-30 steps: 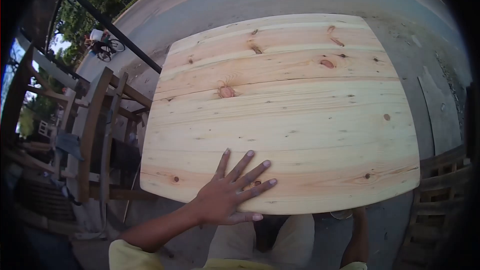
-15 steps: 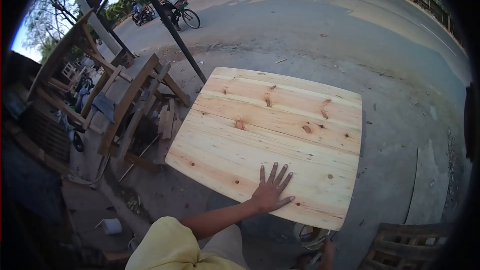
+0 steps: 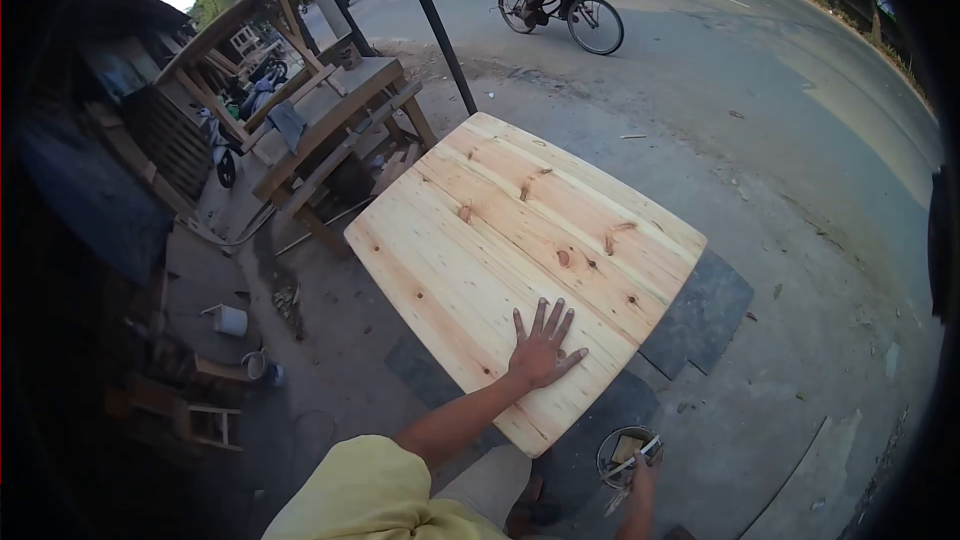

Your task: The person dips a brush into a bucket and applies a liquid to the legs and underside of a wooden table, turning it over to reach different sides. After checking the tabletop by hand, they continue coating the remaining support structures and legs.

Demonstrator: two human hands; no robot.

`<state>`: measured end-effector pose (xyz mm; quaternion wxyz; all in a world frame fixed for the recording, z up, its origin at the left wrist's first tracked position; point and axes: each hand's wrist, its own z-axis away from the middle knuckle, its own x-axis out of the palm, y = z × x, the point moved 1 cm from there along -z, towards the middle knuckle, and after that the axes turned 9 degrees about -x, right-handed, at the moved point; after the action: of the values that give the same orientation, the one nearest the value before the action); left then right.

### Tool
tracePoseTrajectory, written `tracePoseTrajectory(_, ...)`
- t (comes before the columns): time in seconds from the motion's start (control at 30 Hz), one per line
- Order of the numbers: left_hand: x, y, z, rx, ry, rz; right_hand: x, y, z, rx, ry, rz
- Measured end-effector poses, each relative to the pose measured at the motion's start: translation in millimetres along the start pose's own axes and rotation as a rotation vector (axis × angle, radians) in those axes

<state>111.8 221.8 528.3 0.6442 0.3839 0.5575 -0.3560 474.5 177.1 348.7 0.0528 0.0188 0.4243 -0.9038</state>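
A pale, knotty wooden panel (image 3: 480, 250) with rounded corners lies flat in front of me. On its near part rests my left hand (image 3: 540, 355), palm down and fingers spread. Beyond the near right corner of the panel, lower down, my right hand (image 3: 642, 475) is closed at a round can (image 3: 602, 458). A thin whitish stick-like thing crosses the can beside the fingers, and a yellowish block shows inside. What exactly the right hand grips I cannot tell.
Dark flat sheets (image 3: 700, 310) lie on the ground under the panel. A wooden workbench (image 3: 340, 120) with frame pieces stands at left, beside a dark post (image 3: 437, 30). A white pail (image 3: 230, 320) sits lower left. A person on a bicycle (image 3: 597, 25) is on the road.
My view has swung left, so the panel appears turned. The left hand stays flat on it. The right hand and can show more fully. The cyclist has ridden rightward.
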Motion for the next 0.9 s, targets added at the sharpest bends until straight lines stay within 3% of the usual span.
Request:
tracePoseTrajectory(0.17,-2.4,4.1,-0.7,0.022,0.005,-0.036,-45.7,-25.6,-91.0,-0.124,0.037,0.093)
tracePoseTrajectory(0.37,-7.6,10.5,-5.7,0.01,-0.054,-0.003,-73.4,-128.4,-189.0,-0.101,0.062,0.136)
tracePoseTrajectory(0.57,-4.7,13.8,-8.8,-0.03,-0.046,0.011,-75.9,-151.7,-336.6,-0.147,-0.08,0.15)
tracePoseTrajectory(0.77,-0.5,16.6,-12.9,-0.025,-0.021,0.02,-57.3,-134.1,-486.2,-0.21,-0.121,0.373)
tracePoseTrajectory(0.9,3.3,16.1,-12.1,-0.037,0.012,0.023,-40.3,-149.8,-520.1,-0.255,-0.066,0.391)
